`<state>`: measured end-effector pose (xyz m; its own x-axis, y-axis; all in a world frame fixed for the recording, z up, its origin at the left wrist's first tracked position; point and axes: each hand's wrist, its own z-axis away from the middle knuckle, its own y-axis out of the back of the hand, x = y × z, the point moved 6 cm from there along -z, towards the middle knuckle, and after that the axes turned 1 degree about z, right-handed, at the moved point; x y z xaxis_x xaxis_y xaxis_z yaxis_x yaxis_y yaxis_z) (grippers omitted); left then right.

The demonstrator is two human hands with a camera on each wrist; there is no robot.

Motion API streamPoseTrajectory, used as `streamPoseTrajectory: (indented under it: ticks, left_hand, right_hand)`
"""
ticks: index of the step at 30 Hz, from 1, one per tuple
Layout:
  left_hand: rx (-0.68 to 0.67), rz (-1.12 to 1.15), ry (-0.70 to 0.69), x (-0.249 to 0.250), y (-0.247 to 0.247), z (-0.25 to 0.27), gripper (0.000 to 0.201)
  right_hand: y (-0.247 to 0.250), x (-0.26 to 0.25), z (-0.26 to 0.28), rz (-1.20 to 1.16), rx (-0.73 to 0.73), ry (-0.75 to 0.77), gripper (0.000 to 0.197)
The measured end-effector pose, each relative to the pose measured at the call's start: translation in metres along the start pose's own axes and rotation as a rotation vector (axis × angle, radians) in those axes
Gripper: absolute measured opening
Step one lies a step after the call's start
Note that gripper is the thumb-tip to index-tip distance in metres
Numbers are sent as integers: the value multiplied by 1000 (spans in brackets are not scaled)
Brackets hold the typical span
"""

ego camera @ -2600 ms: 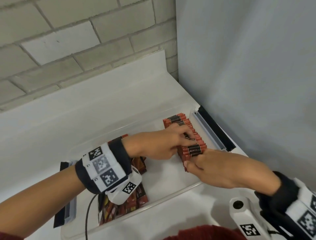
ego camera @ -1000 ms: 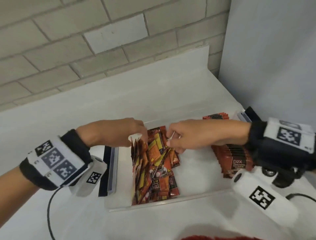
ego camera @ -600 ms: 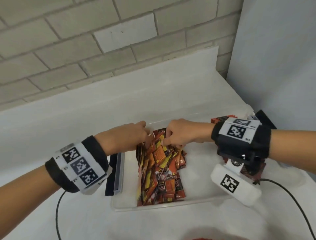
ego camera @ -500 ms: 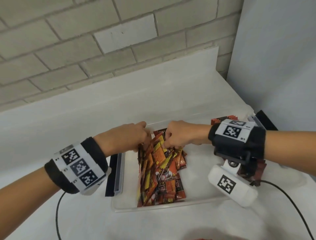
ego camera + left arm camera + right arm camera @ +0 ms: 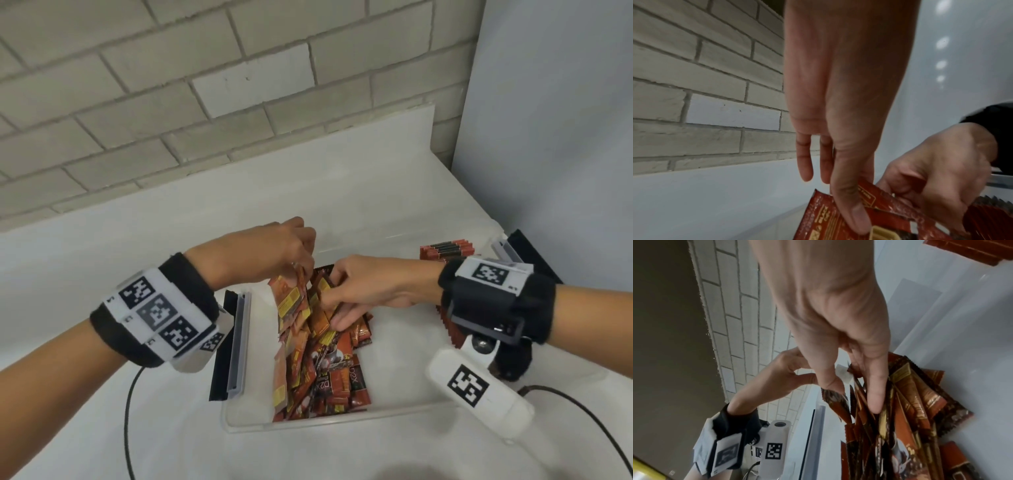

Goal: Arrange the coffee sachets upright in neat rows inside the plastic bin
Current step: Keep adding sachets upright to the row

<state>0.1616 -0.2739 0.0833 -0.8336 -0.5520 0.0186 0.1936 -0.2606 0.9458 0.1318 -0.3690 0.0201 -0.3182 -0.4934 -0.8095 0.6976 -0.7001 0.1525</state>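
"D2X" reads, upside down, on a loose sachet in the bin; other print is too small.

Black wristbands on both forearms, white square-coded marker plates, white camera pods, black cables trailing.

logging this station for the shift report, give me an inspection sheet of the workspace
Surface: white counter.
Job's things: clear plastic bin; loose sachets jumbled at its left; upright row at its right end.
Clutter: nothing seen.
Grippers: left hand pinches a sachet; right hand digs curled fingers into the pile.
Cables: black cable from the left wrist, another from the right.
Surroundings: brick wall, grey panel.
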Motion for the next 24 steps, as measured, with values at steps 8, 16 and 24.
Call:
streamPoseTrajectory:
  ticks: [8, 16, 24]
  left_hand:
    - [-121, -10, 35, 2, 1, -4, 22]
    - [0, 375, 51, 21, 37, -17, 25]
    - [36, 594, -2, 53, 49, -56, 35]
  right_hand:
    - [2, -5, 0, 119, 36, 32, 32]
    - [44, -3, 54, -98, 233, 280, 10]
    - [57, 27, 92, -473, 308, 326, 33]
